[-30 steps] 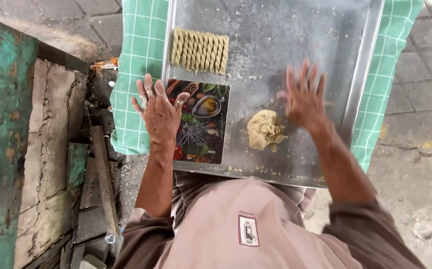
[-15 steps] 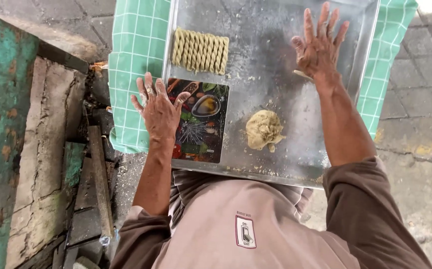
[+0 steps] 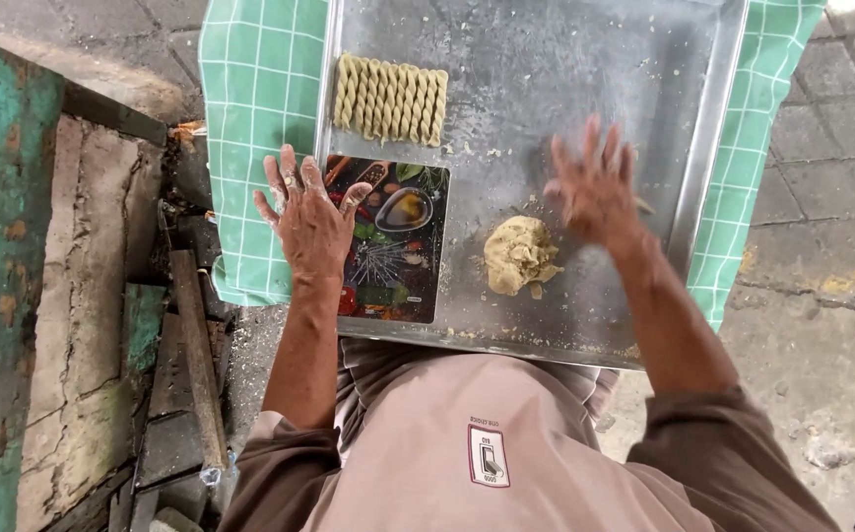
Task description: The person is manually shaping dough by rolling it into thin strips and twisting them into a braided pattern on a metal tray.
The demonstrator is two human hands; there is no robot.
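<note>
My left hand (image 3: 311, 219) lies flat, fingers spread, on the left rim of a metal tray (image 3: 585, 59), partly over a dark printed board (image 3: 398, 241) lying in the tray. My right hand (image 3: 597, 187) is blurred, fingers spread and palm down on the tray floor, just right of a lump of pale dough (image 3: 519, 256). A thin piece of dough seems to lie under the right palm, mostly hidden. A row of several twisted dough sticks (image 3: 391, 97) sits at the tray's far left.
The tray rests on a green checked cloth (image 3: 260, 108) on my lap. A worn teal and concrete ledge (image 3: 43, 296) with wooden slats (image 3: 196, 355) runs along the left. Paving stones (image 3: 831, 108) lie to the right.
My right hand slid out to the tray's far right corner, then came back toward me beside the dough lump. My left hand stayed put.
</note>
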